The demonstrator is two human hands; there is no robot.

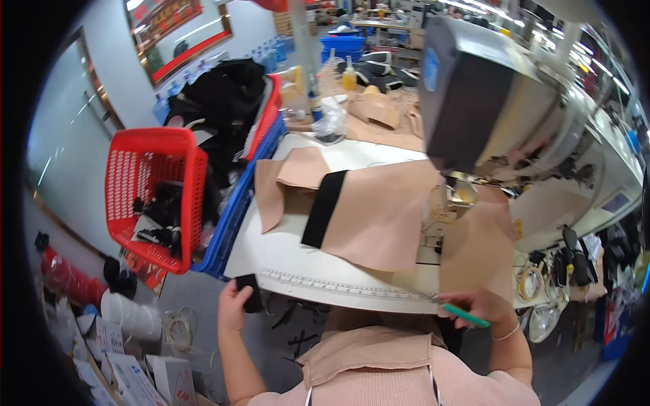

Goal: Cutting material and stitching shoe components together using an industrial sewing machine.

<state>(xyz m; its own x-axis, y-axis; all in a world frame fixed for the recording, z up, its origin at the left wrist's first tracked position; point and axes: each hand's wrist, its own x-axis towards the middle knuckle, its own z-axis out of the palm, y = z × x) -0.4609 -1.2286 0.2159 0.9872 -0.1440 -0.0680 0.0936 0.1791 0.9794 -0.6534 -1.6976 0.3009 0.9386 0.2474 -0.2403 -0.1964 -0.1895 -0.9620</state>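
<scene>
My left hand is off the table's front left edge, fingers closed on a small black fabric piece. At the front right edge my right hand grips a slim green-handled tool; its tip is too small to make out. On the white table lies a tan fabric panel with a black strip along its left side. The panel's right end reaches the sewing machine's needle area. Another tan piece lies under the machine head, close to my right hand.
A sewing machine fills the upper right. A ruler strip runs along the table's front edge. Left of the table stand a red basket with black pieces and a blue crate. More tan pieces lie further back.
</scene>
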